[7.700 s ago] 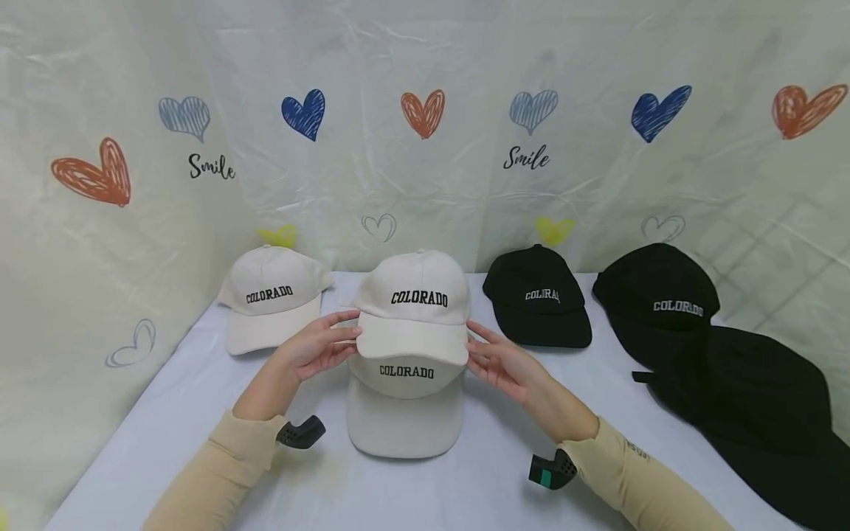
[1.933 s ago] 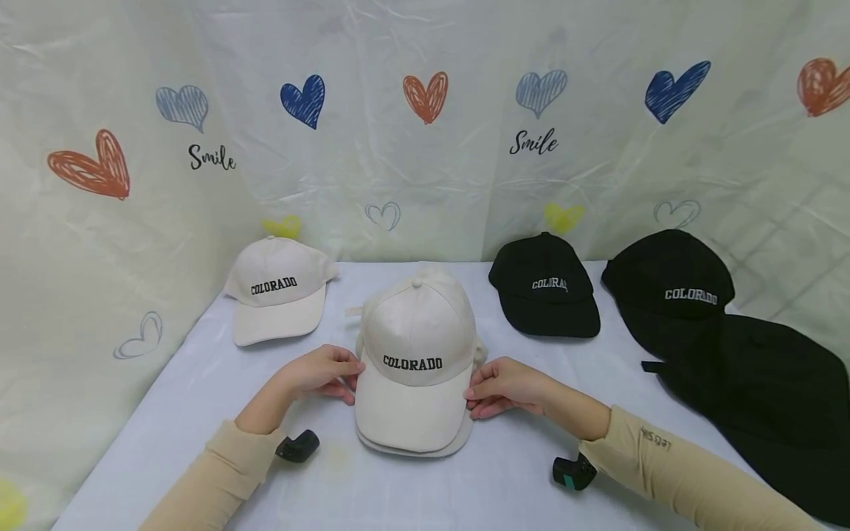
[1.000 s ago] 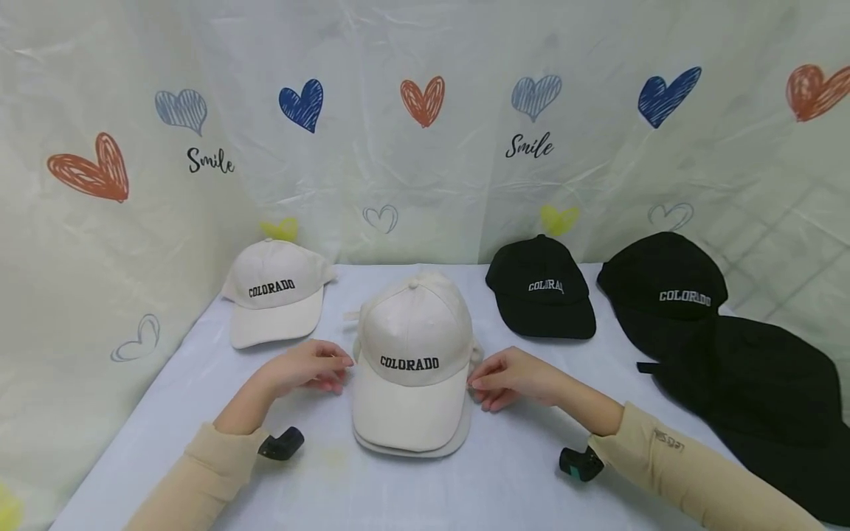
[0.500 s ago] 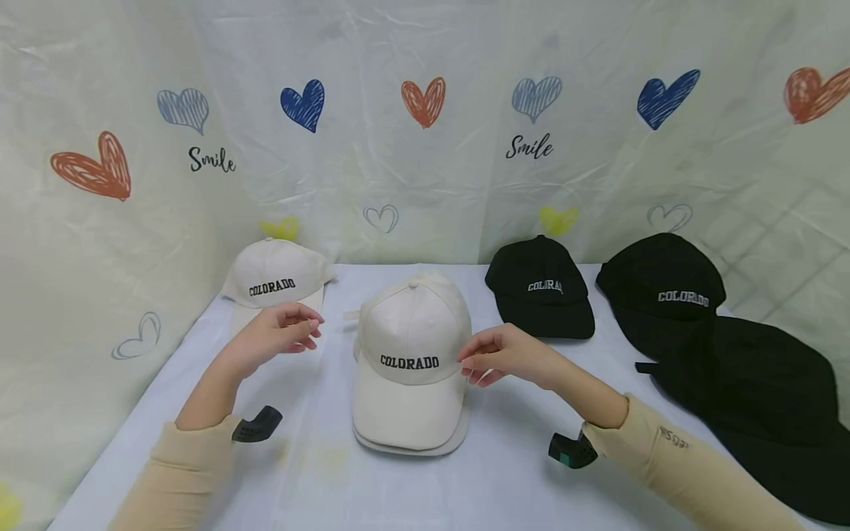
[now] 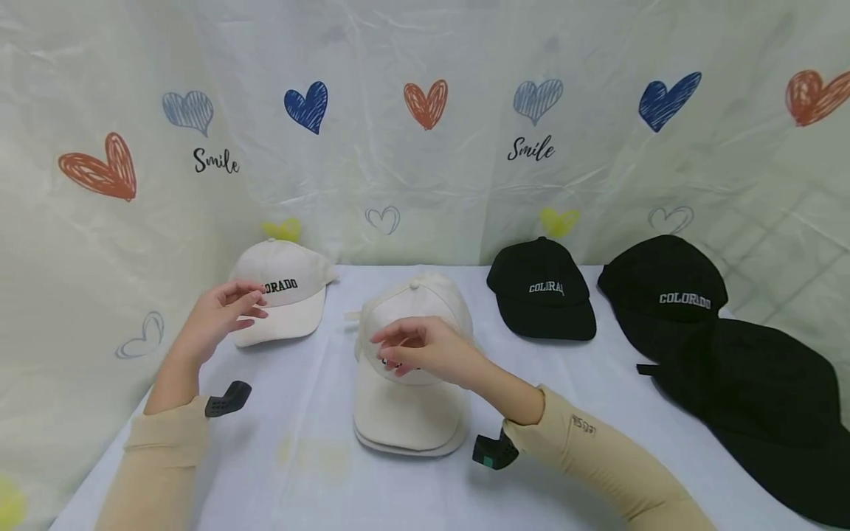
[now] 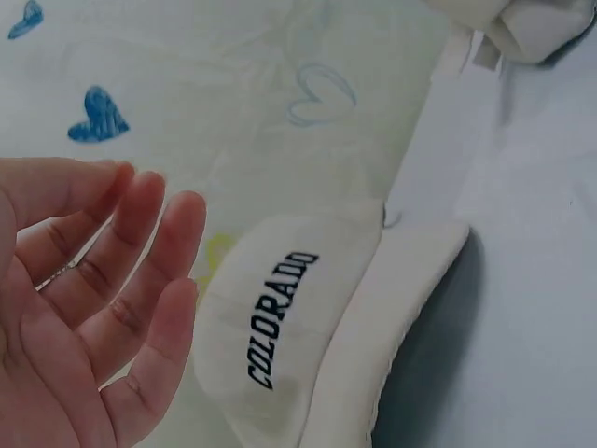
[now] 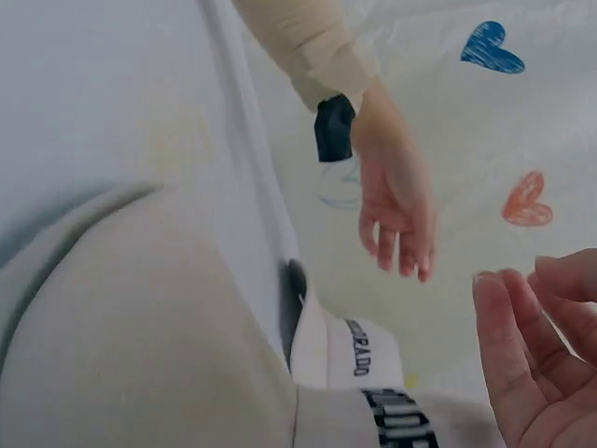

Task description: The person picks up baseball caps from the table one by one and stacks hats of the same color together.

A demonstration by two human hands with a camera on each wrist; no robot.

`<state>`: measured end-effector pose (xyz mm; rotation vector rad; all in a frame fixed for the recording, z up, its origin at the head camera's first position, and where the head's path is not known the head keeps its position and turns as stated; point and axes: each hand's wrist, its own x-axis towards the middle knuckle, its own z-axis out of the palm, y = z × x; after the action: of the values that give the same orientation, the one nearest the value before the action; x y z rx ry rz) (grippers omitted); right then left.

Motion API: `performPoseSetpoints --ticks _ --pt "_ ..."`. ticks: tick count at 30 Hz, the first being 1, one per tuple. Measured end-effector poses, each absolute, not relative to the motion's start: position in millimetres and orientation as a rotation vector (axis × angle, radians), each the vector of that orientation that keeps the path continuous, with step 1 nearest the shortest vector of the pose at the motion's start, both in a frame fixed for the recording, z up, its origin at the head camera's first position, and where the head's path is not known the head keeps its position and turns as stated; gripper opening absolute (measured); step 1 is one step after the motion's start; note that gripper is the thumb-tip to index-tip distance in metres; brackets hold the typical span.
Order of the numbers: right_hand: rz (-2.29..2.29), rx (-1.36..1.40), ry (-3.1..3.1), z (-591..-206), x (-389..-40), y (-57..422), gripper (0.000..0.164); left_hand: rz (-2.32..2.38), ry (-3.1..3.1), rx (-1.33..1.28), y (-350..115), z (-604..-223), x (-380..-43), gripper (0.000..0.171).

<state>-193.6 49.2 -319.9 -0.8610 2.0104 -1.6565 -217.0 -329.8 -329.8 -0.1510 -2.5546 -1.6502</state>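
Note:
In the head view, my left hand [image 5: 222, 316] hovers in front of the left side of a cream baseball cap [image 5: 285, 321] lettered COLORADO. Its fingers are loosely bent and hold nothing, as the left wrist view also shows. My right hand [image 5: 428, 348] hangs in the air over two stacked cream caps [image 5: 408, 413] in the middle, partly covering the upper one's lettering. Thumb and fingers are bent loosely with nothing between them. Only a sliver of the lower cap's brim shows under the upper one.
A black cap [image 5: 544, 313] stands at the back, right of centre. Farther right, another black cap [image 5: 664, 280] overlaps a larger black cap [image 5: 770, 391] nearer the front. All lie on a white-covered table [image 5: 299, 487] before a heart-printed curtain [image 5: 372, 162].
Earlier, both hands set one cream cap down over another and let go. Since then my left hand has moved left toward the single cream cap, and my right hand has moved left over the stack.

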Motion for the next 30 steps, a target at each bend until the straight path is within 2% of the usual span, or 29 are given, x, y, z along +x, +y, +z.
performPoseSetpoints --ticks 5,8,19,30 --pt "-1.807 -0.794 1.878 -326.2 -195.1 6.3 0.036 -1.59 -2.562 0.075 -353.4 -343.4 -226.7 0.046" --pt "-1.877 -0.696 1.797 -333.1 -196.6 -18.6 0.038 -1.589 -2.55 0.219 -364.8 -350.5 -231.6 0.051" --pt "-2.107 -0.356 1.648 -340.4 -204.3 -100.2 0.048 -1.707 -2.41 0.588 -383.2 -369.4 -251.2 0.049" --pt "-2.258 -0.012 1.643 -353.0 -226.3 -141.8 0.044 -1.761 -2.306 0.928 -379.3 -400.1 -263.5 0.046"
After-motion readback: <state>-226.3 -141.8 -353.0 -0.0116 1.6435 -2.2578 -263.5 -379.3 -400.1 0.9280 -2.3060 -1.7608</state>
